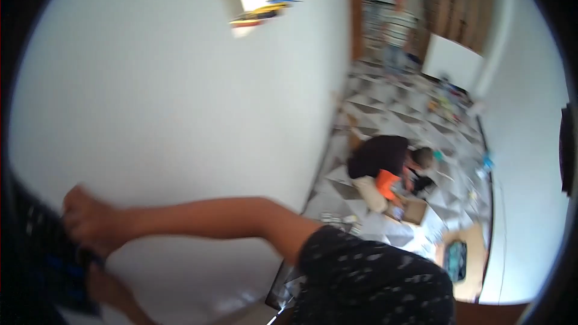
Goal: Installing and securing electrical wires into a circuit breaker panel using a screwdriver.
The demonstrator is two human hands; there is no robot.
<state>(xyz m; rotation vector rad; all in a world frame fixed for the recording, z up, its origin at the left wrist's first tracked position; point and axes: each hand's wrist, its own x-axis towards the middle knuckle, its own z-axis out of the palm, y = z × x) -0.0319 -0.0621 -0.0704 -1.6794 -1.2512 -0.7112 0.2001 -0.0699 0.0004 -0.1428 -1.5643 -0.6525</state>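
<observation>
My right arm, in a dark speckled sleeve, reaches across to the far left. At its end my right hand (93, 219) is closed in a fist by the upper edge of a dark thing with blue patches (51, 259). What the fist holds is blurred. Below it, at the lower left, my left hand (103, 286) is against the same dark thing, its fingers hidden. The dark thing sits in the shadowed rim of the picture, so I cannot make out its kind.
A white wall (198, 114) fills the left and middle, with an opening holding coloured items on its ledge. Right, on the patterned floor (385, 99), a person (379, 156) crouches by an open cardboard box (415, 210). Another person (397, 30) stands farther back. A white panel (453, 60) leans behind.
</observation>
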